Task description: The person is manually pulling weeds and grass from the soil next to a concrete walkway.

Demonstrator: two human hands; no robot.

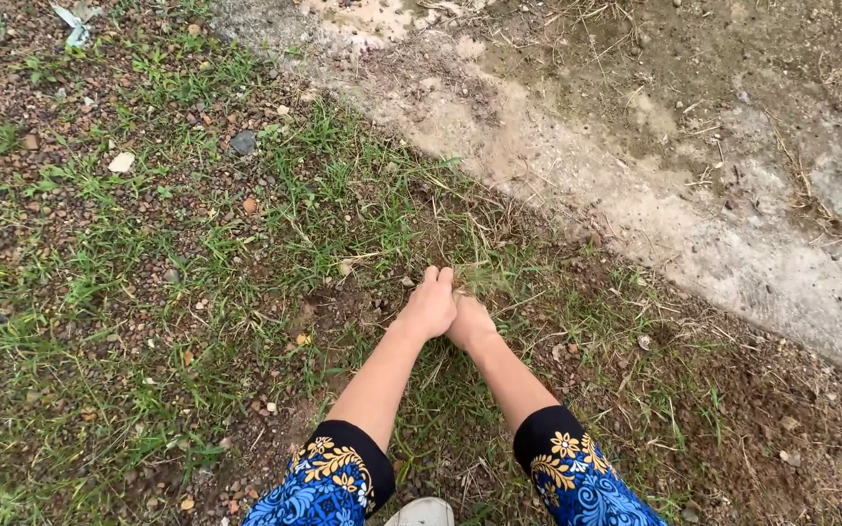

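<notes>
**Both hands on a grass tuft**

Left hand (428, 307) and right hand (470, 321) pressed together, fingers (438, 279) clenched around a grass tuft (475, 263) rising just beyond them. Gravelly ground (148, 244) to the left, pale concrete strip (694, 224) far right. Blue patterned sleeves (328, 482) near.

We could not see the right hand's (470, 323) fingertips, buried in the grass tuft (475, 273); the shoe (423, 511) was cut off by the bottom edge.
</notes>
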